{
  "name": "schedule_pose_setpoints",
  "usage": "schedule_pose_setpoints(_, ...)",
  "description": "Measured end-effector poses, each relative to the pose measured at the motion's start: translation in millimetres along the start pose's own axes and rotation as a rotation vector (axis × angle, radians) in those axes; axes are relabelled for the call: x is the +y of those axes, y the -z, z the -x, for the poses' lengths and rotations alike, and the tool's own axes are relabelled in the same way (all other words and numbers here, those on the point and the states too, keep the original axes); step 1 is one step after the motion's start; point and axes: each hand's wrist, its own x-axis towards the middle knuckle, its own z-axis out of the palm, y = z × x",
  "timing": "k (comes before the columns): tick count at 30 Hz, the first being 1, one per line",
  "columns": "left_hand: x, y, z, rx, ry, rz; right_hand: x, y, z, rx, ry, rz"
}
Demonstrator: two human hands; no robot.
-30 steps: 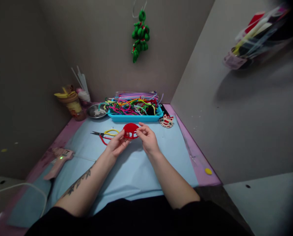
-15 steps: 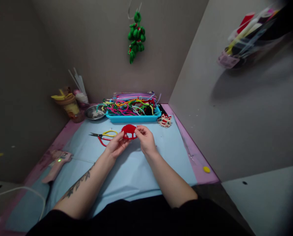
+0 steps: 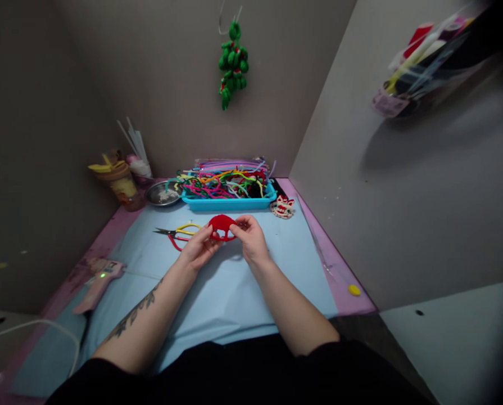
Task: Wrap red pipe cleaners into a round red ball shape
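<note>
A red pipe-cleaner shape (image 3: pixel 221 226), rounded on top with loops below, is held up over the light blue mat (image 3: pixel 217 292). My left hand (image 3: pixel 198 250) pinches its left lower edge with closed fingers. My right hand (image 3: pixel 251 239) pinches its right side, fingers curled together. Just left of the hands lie small scissors (image 3: pixel 177 231) with yellow and red handles. Behind the hands stands a blue tray (image 3: pixel 230 202) heaped with several coloured pipe cleaners (image 3: pixel 221 183).
A metal dish (image 3: pixel 162 193) and a yellow-lidded cup (image 3: pixel 116 180) stand at the back left. A pink glue gun (image 3: pixel 97 281) with a green light lies at the left edge. A small red-white figure (image 3: pixel 282 207) sits right of the tray. A green ornament (image 3: pixel 232 59) hangs on the wall.
The hands and the red shape have stayed almost in place; the fingers of my right hand shifted slightly along its right side. The view drifted a little.
</note>
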Motion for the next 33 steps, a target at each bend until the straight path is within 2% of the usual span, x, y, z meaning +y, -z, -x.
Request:
schedule_pose_setpoints(5, 2, 0, 2, -0.105, -0.041, -0.087, -1, 2, 0, -0.031, -0.014, -0.009)
schedule_pose_setpoints(10, 4, 1, 3, -0.158, -0.102, -0.192, -3, 2, 1, -0.065, -0.021, 0.016)
schedule_pose_setpoints(17, 2, -2, 5, -0.105, -0.259, -0.323, 5, 2, 4, -0.097, 0.038, 0.093)
schedule_pose_setpoints(25, 0, -18, 16, -0.128, -0.273, -0.361, 14, 1, 4, -0.042, 0.088, 0.184)
schedule_pose_setpoints(33, -4, -14, 11, -0.069, -0.307, -0.345, 19, 3, 3, -0.021, 0.112, 0.287)
